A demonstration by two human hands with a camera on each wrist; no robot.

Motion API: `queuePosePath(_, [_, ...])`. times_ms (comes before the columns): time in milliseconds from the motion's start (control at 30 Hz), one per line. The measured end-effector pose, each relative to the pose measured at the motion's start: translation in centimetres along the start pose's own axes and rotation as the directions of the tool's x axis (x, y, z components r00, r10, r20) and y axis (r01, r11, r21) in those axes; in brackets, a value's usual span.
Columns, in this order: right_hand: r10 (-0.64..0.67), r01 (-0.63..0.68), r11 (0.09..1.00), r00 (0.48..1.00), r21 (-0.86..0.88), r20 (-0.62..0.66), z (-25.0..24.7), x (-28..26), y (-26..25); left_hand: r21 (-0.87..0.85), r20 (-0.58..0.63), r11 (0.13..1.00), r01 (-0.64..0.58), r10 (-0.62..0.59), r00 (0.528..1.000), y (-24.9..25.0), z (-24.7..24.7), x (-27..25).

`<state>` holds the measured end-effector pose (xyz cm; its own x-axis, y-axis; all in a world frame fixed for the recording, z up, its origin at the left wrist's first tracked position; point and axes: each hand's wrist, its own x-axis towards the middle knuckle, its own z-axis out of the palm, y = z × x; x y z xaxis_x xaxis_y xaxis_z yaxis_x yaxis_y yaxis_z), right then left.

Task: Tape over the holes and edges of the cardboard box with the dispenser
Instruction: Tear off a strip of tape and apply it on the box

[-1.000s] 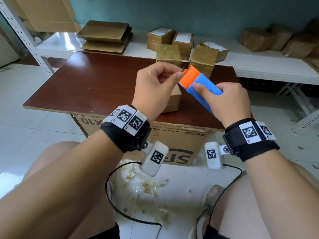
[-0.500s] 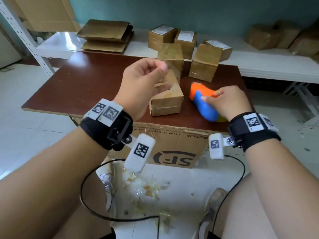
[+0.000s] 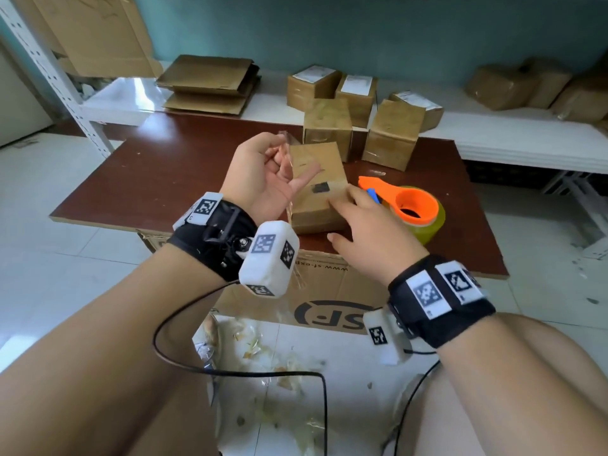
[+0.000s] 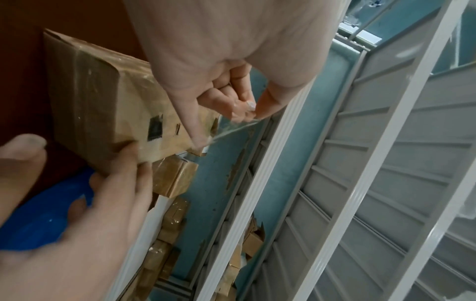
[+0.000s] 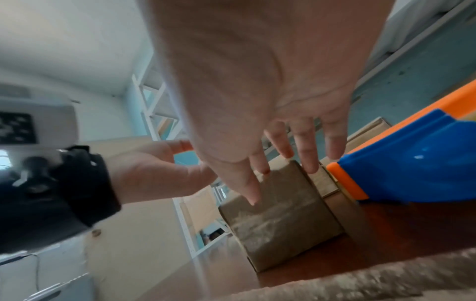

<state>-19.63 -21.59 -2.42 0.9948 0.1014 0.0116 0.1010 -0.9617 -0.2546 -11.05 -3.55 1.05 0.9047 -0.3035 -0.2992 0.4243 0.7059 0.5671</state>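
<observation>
A small brown cardboard box (image 3: 324,209) with a dark hole (image 3: 320,187) in its top stands on the dark red table (image 3: 148,179). Raised just left of the box, my left hand (image 3: 289,162) pinches a strip of clear tape (image 4: 231,126) between thumb and fingertips. Spread, straight fingers of my right hand (image 3: 342,218) touch the box's near right corner (image 5: 283,213). The orange and blue tape dispenser (image 3: 411,205) lies on the table to the right of the box, with no hand on it.
Two more brown boxes (image 3: 329,130) (image 3: 391,136) stand behind the task box. Labelled boxes (image 3: 316,83) and flattened cardboard (image 3: 207,83) sit on the white shelf behind. A large printed carton (image 3: 329,291) stands under the table's front edge. Tape scraps litter the floor.
My right hand set the dispenser down on the table and moved left onto the box. My left hand drew away from the dispenser, still pinching the tape strip.
</observation>
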Motion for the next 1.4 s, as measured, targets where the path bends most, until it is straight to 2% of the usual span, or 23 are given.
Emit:
queuePosePath(100, [-0.034, 0.032, 0.999, 0.992, -0.019, -0.120, -0.3, -0.9, -0.3, 0.013, 0.029, 0.999, 0.038, -0.038, 0.999, -0.2, 0.0, -0.1])
queuePosePath(133, [-0.042, 0.039, 0.999, 0.991, -0.024, -0.126, -0.4, -0.9, -0.3, 0.025, 0.037, 0.999, 0.044, -0.045, 0.998, -0.3, 0.0, -0.2])
queuePosePath(233, [-0.046, 0.045, 0.998, 0.999, -0.041, -0.024, -0.4, -0.6, -0.4, 0.033, 0.046, 0.997, 0.064, -0.065, 0.997, -0.6, 0.1, -0.2])
queuePosePath(333, [-0.024, 0.022, 0.997, 0.999, 0.070, 0.028, -0.1, 0.3, -0.9, -0.038, 0.014, 0.995, 0.090, -0.089, 0.996, -0.8, 0.3, -0.2])
queuePosePath(433, [0.011, -0.008, 0.990, 1.000, 0.143, -0.023, 0.2, 0.6, -1.4, -0.172, -0.030, 0.978, 0.119, -0.126, 0.992, -0.8, 0.4, -0.5])
queuePosePath(500, [0.035, -0.024, 0.985, 0.997, 0.172, -0.062, 0.3, 0.4, -1.6, -0.179, -0.007, 0.974, 0.139, -0.142, 0.990, -0.5, 0.6, -0.9])
queuePosePath(567, [0.112, -0.042, 0.939, 0.976, 0.341, -0.188, 0.6, 0.2, -1.5, -0.152, 0.021, 0.977, 0.147, -0.146, 0.989, -0.3, 0.6, -1.2])
queuePosePath(600, [0.180, -0.044, 0.870, 0.956, 0.490, -0.233, 0.6, 0.3, -1.4, -0.138, 0.031, 0.979, 0.152, -0.149, 0.988, -0.2, 0.6, -1.3])
queuePosePath(633, [0.246, -0.037, 0.757, 0.941, 0.653, -0.231, 0.4, 0.5, -1.3, -0.117, 0.039, 0.980, 0.158, -0.155, 0.987, -0.2, 0.6, -1.4])
queuePosePath(700, [0.321, -0.045, 0.419, 0.942, 0.907, -0.102, -0.3, 1.2, -1.2, -0.034, 0.068, 0.984, 0.176, -0.173, 0.983, -0.1, 0.8, -1.6])
queuePosePath(733, [0.307, -0.070, 0.223, 0.952, 0.972, -0.002, -0.9, 1.4, -1.4, 0.020, 0.089, 0.983, 0.184, -0.185, 0.979, 0.0, 1.0, -1.9])
queuePosePath(767, [0.274, -0.103, 0.069, 0.958, 0.992, 0.080, -1.6, 1.5, -1.5, 0.069, 0.106, 0.979, 0.189, -0.196, 0.975, 0.0, 1.0, -2.0])
queuePosePath(800, [0.237, -0.130, -0.021, 0.963, 0.991, 0.131, -2.1, 1.4, -1.5, 0.119, 0.114, 0.975, 0.188, -0.201, 0.973, 0.1, 1.0, -2.1])
queuePosePath(833, [0.212, -0.143, -0.049, 0.966, 0.989, 0.150, -2.4, 1.2, -1.5, 0.160, 0.113, 0.970, 0.181, -0.200, 0.973, 0.2, 1.0, -2.1])
queuePosePath(867, [0.200, -0.138, -0.040, 0.969, 0.990, 0.144, -2.6, 1.0, -1.5, 0.187, 0.113, 0.967, 0.172, -0.195, 0.974, 0.3, 0.9, -2.1])
queuePosePath(1000, [0.181, -0.075, 0.112, 0.982, 0.991, 0.054, -2.5, 0.7, -1.2, 0.240, 0.117, 0.962, 0.133, -0.165, 0.979, 0.4, 0.7, -2.2])
queuePosePath(1133, [0.192, -0.068, 0.161, 0.981, 0.985, 0.036, -2.3, 0.7, -1.4, 0.339, 0.128, 0.939, 0.061, -0.111, 0.986, 0.2, 0.8, -2.3])
queuePosePath(1233, [0.173, -0.048, 0.176, 0.985, 0.983, 0.017, -2.4, 0.7, -1.5, 0.379, 0.142, 0.925, 0.028, -0.088, 0.986, 0.0, 1.0, -2.5])
queuePosePath(1400, [0.092, -0.036, 0.105, 0.995, 0.994, 0.026, -2.5, 0.9, -1.6, 0.440, 0.181, 0.898, -0.002, -0.087, 0.980, 0.2, 1.2, -2.9])
